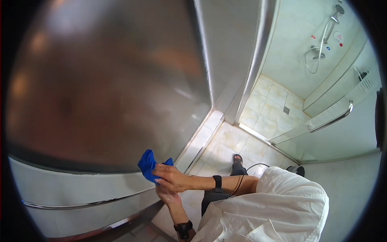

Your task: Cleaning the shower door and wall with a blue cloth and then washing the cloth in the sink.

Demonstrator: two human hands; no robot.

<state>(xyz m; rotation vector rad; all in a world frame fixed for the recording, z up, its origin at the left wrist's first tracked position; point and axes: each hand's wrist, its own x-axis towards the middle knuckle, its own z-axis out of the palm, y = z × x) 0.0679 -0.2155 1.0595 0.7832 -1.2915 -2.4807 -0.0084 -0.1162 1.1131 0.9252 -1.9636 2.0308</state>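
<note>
A blue cloth (146, 166) is bunched up in front of me, beside the lower edge of a large, blurred glassy panel (121, 121). My right hand (172, 178) grips the cloth from above, its fingers curled into the fabric. Just below it, my left hand (168, 195) meets the cloth's underside. The right hand and the cloth cover most of the left fingers, so their grip cannot be told. Both wrists wear black straps, and a thin cable runs from the right one.
A chrome rail (90, 205) crosses the pale wall under the panel. A white ledge (202, 139) runs beside it. On the right is a shower enclosure with a glass door handle (331, 119), a hand shower (339, 9) and a floor drain (286, 110). A dark bin (295, 171) stands behind my arm.
</note>
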